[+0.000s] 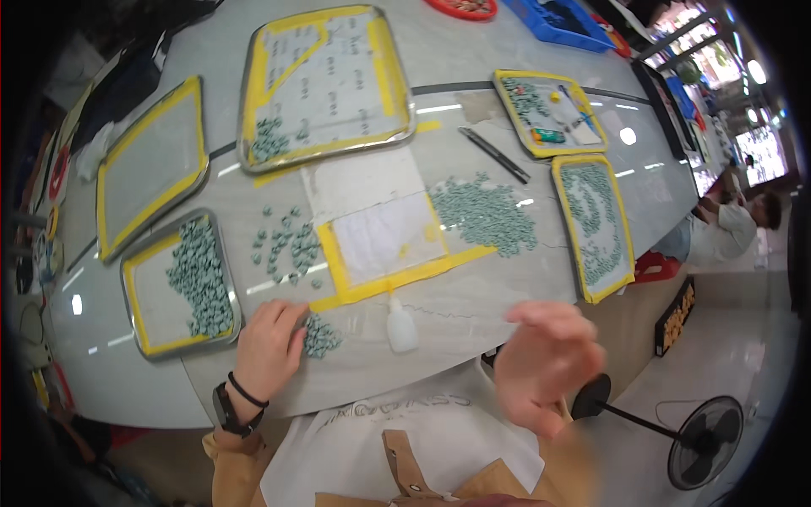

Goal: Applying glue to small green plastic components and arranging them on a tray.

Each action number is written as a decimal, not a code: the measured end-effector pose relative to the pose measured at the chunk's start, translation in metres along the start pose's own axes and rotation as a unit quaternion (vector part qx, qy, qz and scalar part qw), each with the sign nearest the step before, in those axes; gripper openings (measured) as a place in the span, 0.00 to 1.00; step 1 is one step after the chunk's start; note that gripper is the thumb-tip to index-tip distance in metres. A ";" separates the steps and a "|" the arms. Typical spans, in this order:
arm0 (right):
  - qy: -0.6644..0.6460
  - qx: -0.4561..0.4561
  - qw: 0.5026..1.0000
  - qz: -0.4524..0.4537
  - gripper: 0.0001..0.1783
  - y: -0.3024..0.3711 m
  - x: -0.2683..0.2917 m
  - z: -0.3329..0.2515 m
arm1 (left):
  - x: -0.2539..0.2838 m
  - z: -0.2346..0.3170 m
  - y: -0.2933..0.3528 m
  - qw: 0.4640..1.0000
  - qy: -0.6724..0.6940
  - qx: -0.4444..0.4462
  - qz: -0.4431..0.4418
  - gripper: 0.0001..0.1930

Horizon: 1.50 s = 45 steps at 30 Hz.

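My left hand point(269, 348) rests low on the table, thumb apart from the fingers and nothing visible in its grasp. Touching or just beside its thumb is a small heap of green pieces point(321, 336). My right hand point(547, 363) is raised at the table's front edge, its bent fingers smeared by motion; whether it holds anything does not show. Between the hands stands or lies a small white squeeze bottle point(402, 328). Beyond it is a white sheet point(384, 241) edged with yellow tape. Loose green pieces point(287, 245) lie left of the sheet, and a larger spread point(486, 215) lies right.
A metal tray point(177, 300) of green pieces sits at left, below an upright-looking taped panel point(152, 169). A large taped tray point(334, 84) lies at the back. Two smaller trays point(594, 221) point(549, 110) and black tweezers point(494, 155) are at right. A fan point(705, 441) stands beyond the table.
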State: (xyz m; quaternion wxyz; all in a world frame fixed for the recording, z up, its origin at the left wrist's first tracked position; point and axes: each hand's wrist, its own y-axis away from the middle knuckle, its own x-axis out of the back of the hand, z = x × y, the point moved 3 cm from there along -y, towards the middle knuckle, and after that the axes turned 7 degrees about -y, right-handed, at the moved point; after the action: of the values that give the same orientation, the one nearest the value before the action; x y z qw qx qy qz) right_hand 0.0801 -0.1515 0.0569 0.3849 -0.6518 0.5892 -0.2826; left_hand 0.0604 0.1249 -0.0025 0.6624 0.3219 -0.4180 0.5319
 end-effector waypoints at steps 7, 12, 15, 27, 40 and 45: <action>0.124 -0.172 0.960 -0.182 0.41 0.043 0.001 0.035 | -0.007 0.006 0.005 0.999 0.014 -0.041 0.012 0.11; 0.251 -0.339 0.833 -0.357 0.46 0.041 -0.013 0.035 | -0.009 -0.001 0.003 0.998 0.019 -0.049 0.027 0.10; 0.283 -0.334 0.790 -0.430 0.47 0.050 -0.022 0.038 | -0.006 -0.001 0.000 0.997 0.032 -0.045 0.051 0.09; 0.050 -0.240 0.953 -0.175 0.29 0.057 -0.039 0.041 | -0.027 0.008 0.001 0.657 0.734 0.129 -0.113 0.12; -0.036 -0.161 0.982 -0.090 0.26 0.064 -0.059 0.056 | -0.050 -0.001 0.001 0.640 0.755 0.131 -0.056 0.13; -0.083 -0.184 0.974 -0.100 0.31 0.067 -0.051 0.054 | -0.046 0.000 0.002 0.665 0.730 0.152 -0.039 0.13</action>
State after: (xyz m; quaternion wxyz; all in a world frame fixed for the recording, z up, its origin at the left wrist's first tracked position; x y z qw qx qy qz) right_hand 0.0804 -0.0931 -0.0238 0.2757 -0.7885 0.5285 -0.1515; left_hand 0.0540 0.1051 -0.0434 0.7174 -0.0577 0.2989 0.6267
